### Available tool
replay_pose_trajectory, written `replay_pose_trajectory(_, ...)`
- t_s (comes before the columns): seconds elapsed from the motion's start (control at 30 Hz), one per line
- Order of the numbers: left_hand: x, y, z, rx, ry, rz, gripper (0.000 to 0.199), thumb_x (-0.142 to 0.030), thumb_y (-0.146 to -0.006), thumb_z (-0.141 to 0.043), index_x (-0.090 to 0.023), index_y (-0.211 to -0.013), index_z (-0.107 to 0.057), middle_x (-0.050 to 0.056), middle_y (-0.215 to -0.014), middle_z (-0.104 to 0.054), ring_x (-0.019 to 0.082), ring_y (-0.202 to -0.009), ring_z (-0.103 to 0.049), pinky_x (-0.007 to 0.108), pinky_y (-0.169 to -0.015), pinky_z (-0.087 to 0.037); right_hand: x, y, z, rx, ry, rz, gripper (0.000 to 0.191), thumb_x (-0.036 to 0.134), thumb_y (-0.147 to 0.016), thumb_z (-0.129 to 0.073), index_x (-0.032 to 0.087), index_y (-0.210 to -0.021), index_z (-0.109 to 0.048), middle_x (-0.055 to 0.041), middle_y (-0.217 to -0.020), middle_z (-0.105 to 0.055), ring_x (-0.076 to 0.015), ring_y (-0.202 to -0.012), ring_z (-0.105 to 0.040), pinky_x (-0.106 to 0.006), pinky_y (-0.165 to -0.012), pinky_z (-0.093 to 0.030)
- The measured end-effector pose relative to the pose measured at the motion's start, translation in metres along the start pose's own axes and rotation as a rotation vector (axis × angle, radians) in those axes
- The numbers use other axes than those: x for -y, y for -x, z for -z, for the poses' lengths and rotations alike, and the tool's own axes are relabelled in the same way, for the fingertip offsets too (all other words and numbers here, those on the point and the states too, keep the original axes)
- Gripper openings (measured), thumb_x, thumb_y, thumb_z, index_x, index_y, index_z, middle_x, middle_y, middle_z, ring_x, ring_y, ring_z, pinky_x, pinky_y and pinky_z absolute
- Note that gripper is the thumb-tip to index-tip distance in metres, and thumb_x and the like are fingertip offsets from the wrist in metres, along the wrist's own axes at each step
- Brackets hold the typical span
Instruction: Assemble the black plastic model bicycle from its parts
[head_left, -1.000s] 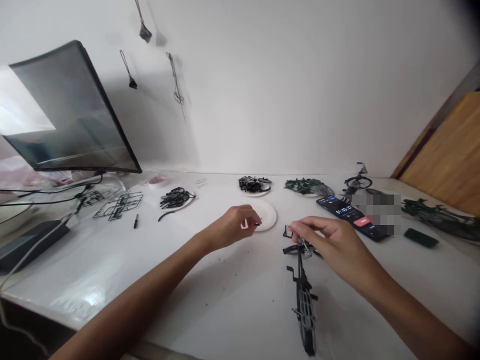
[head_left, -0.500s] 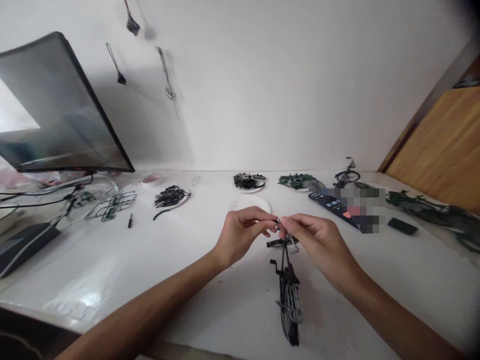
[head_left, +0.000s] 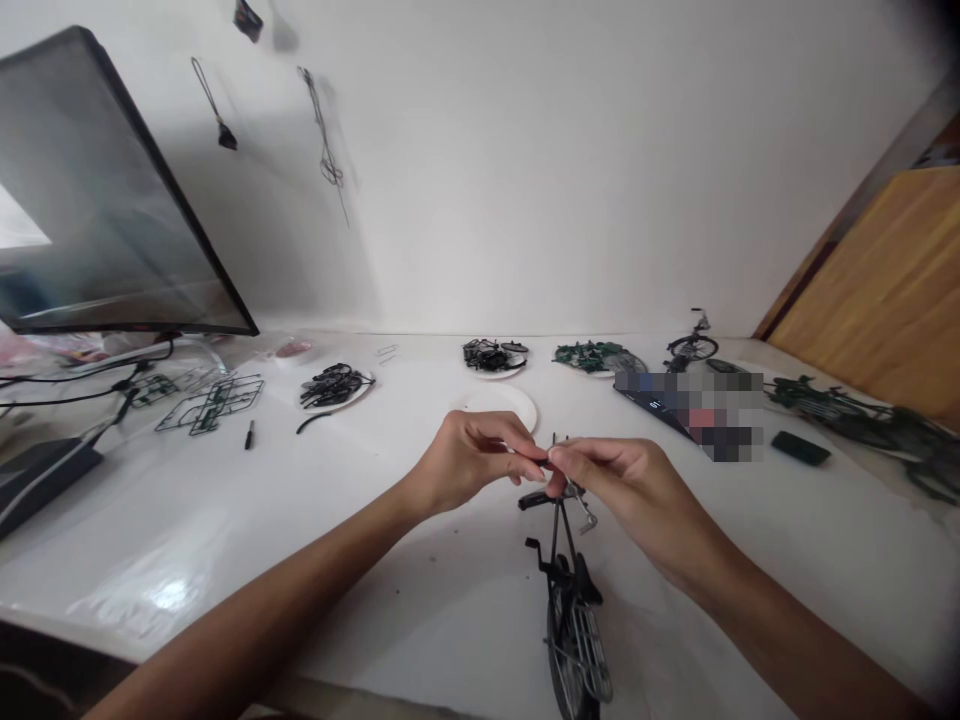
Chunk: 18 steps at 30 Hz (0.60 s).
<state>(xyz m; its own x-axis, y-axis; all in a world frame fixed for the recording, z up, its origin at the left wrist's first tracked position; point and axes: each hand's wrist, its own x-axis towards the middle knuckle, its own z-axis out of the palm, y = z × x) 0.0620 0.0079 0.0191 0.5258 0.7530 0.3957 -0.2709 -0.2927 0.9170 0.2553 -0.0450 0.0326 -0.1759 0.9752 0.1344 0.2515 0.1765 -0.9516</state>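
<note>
A black and silver model bicycle [head_left: 564, 560] is in front of me, its rear wheel and silver rack [head_left: 592, 650] toward the near edge. My right hand [head_left: 637, 480] pinches at its front end, just beyond the handlebar [head_left: 536, 499]. Fingertips cover most of that front end. From the left, my left hand [head_left: 469, 460] meets it with thumb and forefinger closed on a small dark part, mostly hidden. Thin rod ends poke up above the right fingertips.
Behind my hands lies a white plate [head_left: 525, 405]. Plates of black parts [head_left: 334, 385] and green parts [head_left: 592, 357] stand farther back. A phone [head_left: 664, 410], another model bicycle [head_left: 694, 347] and a dark green block [head_left: 799, 448] are right; a monitor [head_left: 112, 200], sprues [head_left: 210, 405] and a small screwdriver [head_left: 250, 434] left.
The view has shifted slightly, and the bicycle sits a little lower in it. My hands stay together at its front end, with the left fingertips slightly lower against the right ones.
</note>
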Motion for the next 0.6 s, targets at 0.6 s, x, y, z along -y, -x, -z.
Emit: replay_pose_trajectory(0.6, -0.018, -0.002, 0.006, 0.183, -0.049, 0.092, 0.031, -0.014, -0.077, -0.080, -0.015, -0.107, -0.073, 0.006, -0.089, -0.068, 0.015, -0.079, -0.067, 0.030, -0.074, -0.056, 0.002, 0.001, -0.006, 0.003, -0.111, -0.044, 0.021, 0.042, -0.086, -0.069, 0.021, -0.083, -0.069, -0.0013, -0.078, -0.074, -0.0188, -0.082, -0.064, -0.031, -0.081, -0.042)
